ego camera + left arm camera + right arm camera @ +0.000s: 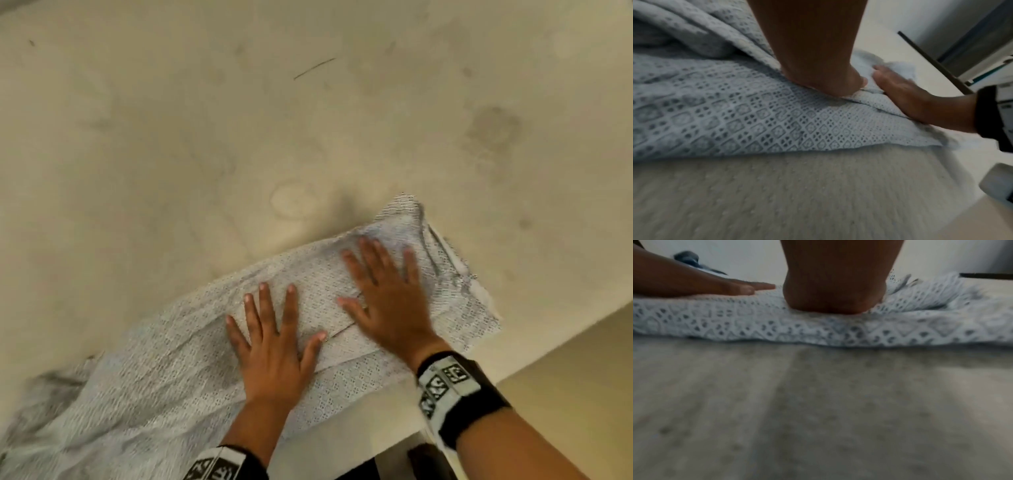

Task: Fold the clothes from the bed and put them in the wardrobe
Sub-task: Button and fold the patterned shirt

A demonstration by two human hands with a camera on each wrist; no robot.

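Left hand [274, 346] lies flat, fingers straight and spread, palm down on the pale patterned garment [191, 359]. Right hand [383, 294] is likewise flat and spread, palm down, just to the right and slightly farther off; thumbs of the two hands are near but apart. Neither hand pinches or curls round the cloth.

Judgement: both palms are pressing and smoothing a folded band of the garment so the layers stay aligned and the crease sets. A visible fold edge [346, 330] runs between the thumbs, which supports this reading. The right wrist view shows the heel of the right hand sinking into stacked layers, so the cloth is at least doubled there.

Location of the task item: the garment rests on the bed [239, 137], along its near edge, running from near left to the right. The right end is narrow and folded; the left part [68, 411] is broader, rumpled and not yet folded. The wardrobe is not identifiable in any view.

Edges and clearance: the bed's near edge [534, 337] passes just beside the garment's right end, with floor [582, 394] below; cloth pushed nearward could slip off. Far of the garment the bed surface offers open room for further folds. A dark item [688, 257] lies beyond the left hand; its nature cannot be determined.
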